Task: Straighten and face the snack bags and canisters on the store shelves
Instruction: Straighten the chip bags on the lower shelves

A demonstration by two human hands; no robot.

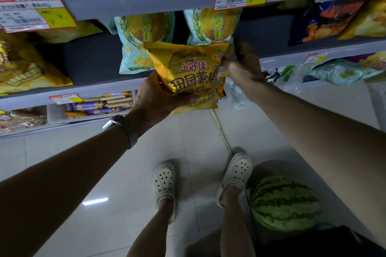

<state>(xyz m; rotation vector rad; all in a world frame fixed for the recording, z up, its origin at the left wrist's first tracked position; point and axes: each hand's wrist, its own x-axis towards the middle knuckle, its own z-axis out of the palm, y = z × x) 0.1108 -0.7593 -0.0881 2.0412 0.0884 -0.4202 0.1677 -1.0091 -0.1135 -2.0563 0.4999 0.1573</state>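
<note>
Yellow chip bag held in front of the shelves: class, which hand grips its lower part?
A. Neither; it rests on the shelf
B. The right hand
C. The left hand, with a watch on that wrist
C: the left hand wraps the yellow chip bag low down, watch on that wrist.

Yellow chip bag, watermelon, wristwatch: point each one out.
Yellow chip bag [188, 69], head view, on its printed front.
Watermelon [284, 202], head view, on its striped rind.
Wristwatch [111, 122], head view, on its face.

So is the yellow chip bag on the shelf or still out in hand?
Out. The yellow chip bag is held by the left hand in front of the shelf edge, label facing out.
</note>
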